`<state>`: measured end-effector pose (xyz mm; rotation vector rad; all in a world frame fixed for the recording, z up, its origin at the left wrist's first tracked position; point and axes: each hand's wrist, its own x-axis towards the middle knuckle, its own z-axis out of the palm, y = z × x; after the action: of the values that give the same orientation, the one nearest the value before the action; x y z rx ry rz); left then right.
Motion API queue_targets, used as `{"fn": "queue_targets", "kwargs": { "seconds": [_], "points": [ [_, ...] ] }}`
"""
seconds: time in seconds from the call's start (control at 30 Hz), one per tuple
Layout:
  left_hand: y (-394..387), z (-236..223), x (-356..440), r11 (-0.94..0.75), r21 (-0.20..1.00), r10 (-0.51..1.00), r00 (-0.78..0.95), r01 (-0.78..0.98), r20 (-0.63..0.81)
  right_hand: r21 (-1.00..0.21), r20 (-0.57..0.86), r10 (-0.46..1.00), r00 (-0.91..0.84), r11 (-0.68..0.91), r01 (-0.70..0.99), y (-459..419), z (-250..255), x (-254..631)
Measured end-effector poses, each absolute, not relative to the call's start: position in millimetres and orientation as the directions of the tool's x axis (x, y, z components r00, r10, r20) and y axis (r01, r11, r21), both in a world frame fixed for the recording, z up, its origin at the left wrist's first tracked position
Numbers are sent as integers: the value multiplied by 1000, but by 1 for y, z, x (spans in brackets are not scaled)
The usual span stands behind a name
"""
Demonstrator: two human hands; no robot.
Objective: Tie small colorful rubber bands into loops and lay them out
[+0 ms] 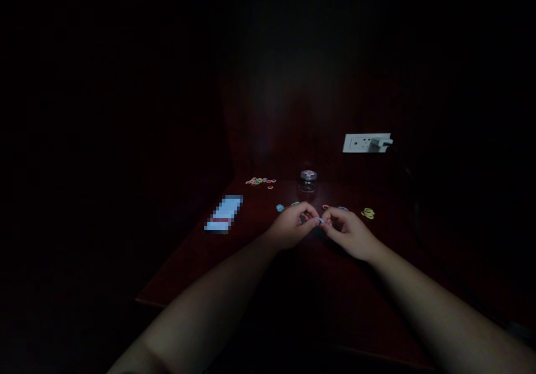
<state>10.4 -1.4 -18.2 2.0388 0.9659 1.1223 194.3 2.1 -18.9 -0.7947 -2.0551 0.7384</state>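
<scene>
My left hand [293, 224] and my right hand [349, 231] meet over the dark red table. Between their pinched fingertips is a small light blue hair tie [320, 220], partly covered by the fingers. Just behind my left hand lie a blue bundle of hair ties [280, 208] and a green one [295, 204], half hidden. Beyond my right hand, a pink hair tie [325, 207] and a purple one [343, 209] show in part. A yellow bunch of hair ties [368, 213] sits to the right of that hand.
A small clear jar with a lid [309, 181] stands behind my hands. Several mixed hair ties [259, 181] lie at the back left. A phone with a lit, blurred screen [224, 213] rests near the left edge. A wall socket [364, 143] holds a plug with a dark cable.
</scene>
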Motion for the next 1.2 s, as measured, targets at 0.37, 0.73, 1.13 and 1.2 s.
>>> {"fn": "queue_targets", "kwargs": {
  "seconds": [0.37, 0.73, 1.13, 1.2],
  "points": [
    [0, -18, 10, -569, 752, 817, 335, 333, 469, -742, 461, 759, -459, 614, 269, 2, -18, 195],
    [1, -21, 9, -544, 780, 826, 361, 310, 432, -694, 480, 763, -433, 632, 345, 3, -17, 196],
    [-4, -15, 9, -545, 781, 799, 471, 304, 374, -714, 525, 769, -364, 631, 303, 9, -22, 202],
    [-4, -15, 9, -535, 797, 795, 486, 281, 362, -724, 526, 772, -357, 627, 288, 8, -23, 201]
  ]
}}
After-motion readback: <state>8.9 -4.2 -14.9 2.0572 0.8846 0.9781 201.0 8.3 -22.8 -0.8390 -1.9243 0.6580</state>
